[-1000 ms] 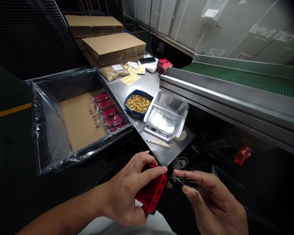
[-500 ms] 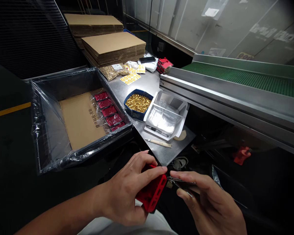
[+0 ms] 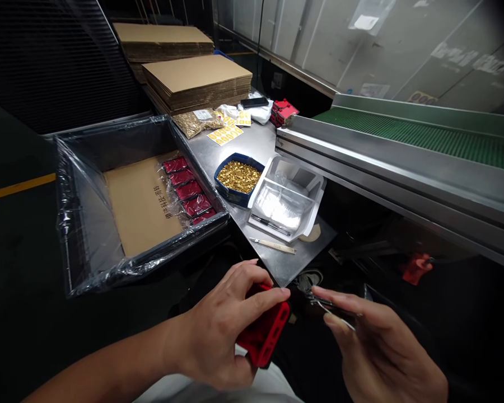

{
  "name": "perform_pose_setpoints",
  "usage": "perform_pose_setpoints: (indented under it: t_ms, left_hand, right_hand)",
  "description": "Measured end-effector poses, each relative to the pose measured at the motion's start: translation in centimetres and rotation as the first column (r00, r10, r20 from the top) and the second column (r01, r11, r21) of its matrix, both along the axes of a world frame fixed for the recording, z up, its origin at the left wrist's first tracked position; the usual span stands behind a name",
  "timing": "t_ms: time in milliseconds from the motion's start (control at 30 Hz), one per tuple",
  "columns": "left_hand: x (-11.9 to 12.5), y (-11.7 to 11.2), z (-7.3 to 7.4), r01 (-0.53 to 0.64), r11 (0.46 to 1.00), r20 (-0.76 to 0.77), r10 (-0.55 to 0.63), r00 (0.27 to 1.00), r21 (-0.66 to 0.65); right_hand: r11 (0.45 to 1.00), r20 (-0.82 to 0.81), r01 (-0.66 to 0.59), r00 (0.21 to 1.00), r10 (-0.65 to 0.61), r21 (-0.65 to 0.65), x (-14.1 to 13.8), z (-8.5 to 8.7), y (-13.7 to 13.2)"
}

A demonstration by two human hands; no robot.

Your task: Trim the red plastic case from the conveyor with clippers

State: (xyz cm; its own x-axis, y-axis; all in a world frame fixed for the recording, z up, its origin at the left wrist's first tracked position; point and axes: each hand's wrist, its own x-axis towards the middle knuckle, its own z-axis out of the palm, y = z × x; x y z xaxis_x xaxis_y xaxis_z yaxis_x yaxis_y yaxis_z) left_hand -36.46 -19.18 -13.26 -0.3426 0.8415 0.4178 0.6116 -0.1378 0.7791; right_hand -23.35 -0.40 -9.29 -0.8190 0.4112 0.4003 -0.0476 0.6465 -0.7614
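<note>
My left hand (image 3: pixel 222 327) is wrapped round a red plastic case (image 3: pixel 273 334) with slots along its edge, its thumb lying along the top. Much of the case is hidden by the fingers. Between the thumb and fingers of my right hand (image 3: pixel 378 341) is a pair of nail clippers (image 3: pixel 330 309), metal, with the jaws pointing at the case. A gap separates the clippers from the case. Beyond both hands, a light-handled craft knife (image 3: pixel 273 245) lies near the corner of the metal table (image 3: pixel 283 268).
A blue tray (image 3: pixel 222 193) of small brass parts stands beside a white bin (image 3: pixel 308 224) of clear bags. At left is a plastic-lined crate (image 3: pixel 73 224) with bagged red pieces (image 3: pixel 187 190). Cardboard stacks (image 3: pixel 197 73) stand behind; a green conveyor (image 3: pixel 411 134) runs along the right.
My right hand has drawn back to the right with the nail clippers, widening the gap from the red case. My left hand has hardly moved.
</note>
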Motion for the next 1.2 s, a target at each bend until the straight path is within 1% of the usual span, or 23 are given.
perform_pose_setpoints:
  t_ms: [33, 67, 200, 300, 433, 500, 600, 667, 733, 800, 833, 900, 967, 1000, 1033, 1100, 1133, 1200]
  left_hand:
    - [0.0, 0.0, 0.0, -0.001, 1.0, 0.008, 0.001, 1.0, 0.003]
    - [0.0, 0.0, 0.0, 0.0, 1.0, 0.016, 0.0, 1.0, 0.001]
    - [-0.2, 0.0, -0.1, 0.0, 1.0, 0.028, 0.0, 1.0, 0.002]
    - [-0.3, 0.0, 0.0, 0.012, 1.0, 0.03, -0.012, 0.999, -0.007]
    - [-0.2, -0.2, 0.2, 0.012, 1.0, 0.049, -0.011, 0.999, -0.012]
    - [-0.2, -0.3, 0.2, 0.001, 1.0, 0.07, 0.0, 0.998, -0.018]
    - [-0.2, -0.3, 0.3, -0.004, 1.0, 0.097, 0.007, 0.995, -0.031]
    - [-0.2, -0.3, 0.2, -0.003, 1.0, 0.104, 0.006, 0.995, -0.023]
    - [-0.3, -0.4, -0.1, 0.008, 1.0, 0.121, -0.005, 0.993, -0.029]
    - [-0.3, -0.7, -0.8, 0.022, 0.997, 0.172, -0.009, 0.985, -0.071]
    - [-0.4, -0.9, -1.3, 0.026, 0.994, 0.207, -0.004, 0.978, -0.107]
    - [-0.3, -1.6, -2.7, 0.026, 0.98, 0.272, 0.029, 0.962, -0.196]
    - [-0.1, -2.5, -4.6, 0.016, 0.951, 0.309, 0.084, 0.947, -0.307]
    - [0.1, -3.0, -5.6, 0.013, 0.931, 0.32, 0.113, 0.941, -0.365]
    - [0.4, -3.5, -6.6, 0.009, 0.909, 0.331, 0.142, 0.933, -0.416]
    - [1.0, -4.6, -8.4, 0.001, 0.87, 0.36, 0.203, 0.91, -0.494]
    - [1.3, -5.0, -9.1, -0.008, 0.856, 0.374, 0.234, 0.898, -0.517]
    - [1.8, -5.8, -10.2, -0.037, 0.835, 0.392, 0.296, 0.871, -0.548]
  right_hand:
    - [0.998, -0.001, 0.056, 0.998, -0.056, -0.03, 0.0, 0.0, -0.2]
    - [0.996, 0.012, 0.08, 0.997, -0.08, -0.047, 0.0, -0.1, -0.3]
    - [0.995, 0.088, 0.059, 0.995, -0.053, -0.075, 0.2, -0.4, -0.1]
    - [0.994, 0.099, 0.065, 0.993, -0.056, -0.088, 0.3, -0.6, 0.0]
    - [0.994, 0.13, 0.035, 0.991, -0.021, -0.108, 0.1, -0.6, -0.1]
    - [0.992, 0.12, 0.021, 0.993, -0.007, -0.121, 0.0, -0.5, -0.2]
    - [0.988, 0.127, 0.035, 0.992, -0.016, -0.149, 0.3, -0.5, -0.1]
    - [0.98, 0.13, 0.06, 0.991, -0.036, -0.187, 0.4, -1.1, 0.1]
    - [0.963, 0.127, 0.104, 0.989, -0.074, -0.247, 0.2, -3.0, 0.7]
    - [0.941, 0.172, 0.193, 0.974, -0.149, -0.277, -0.3, -6.1, 1.6]
    - [0.932, 0.225, 0.251, 0.955, -0.195, -0.262, -0.7, -8.1, 2.2]
    - [0.929, 0.355, 0.335, 0.897, -0.264, -0.157, -1.5, -12.3, 3.4]
    - [0.929, 0.41, 0.358, 0.865, -0.291, -0.094, -1.9, -16.1, 4.4]
    - [0.928, 0.422, 0.364, 0.855, -0.301, -0.075, -1.9, -17.6, 4.7]
    - [0.927, 0.425, 0.371, 0.85, -0.311, -0.063, -1.7, -18.8, 4.9]
    - [0.923, 0.435, 0.384, 0.837, -0.332, -0.035, -1.0, -20.4, 5.1]
    - [0.922, 0.44, 0.386, 0.832, -0.337, -0.024, -0.6, -20.8, 5.1]
    - [0.926, 0.46, 0.376, 0.825, -0.328, -0.014, 0.1, -21.2, 5.2]
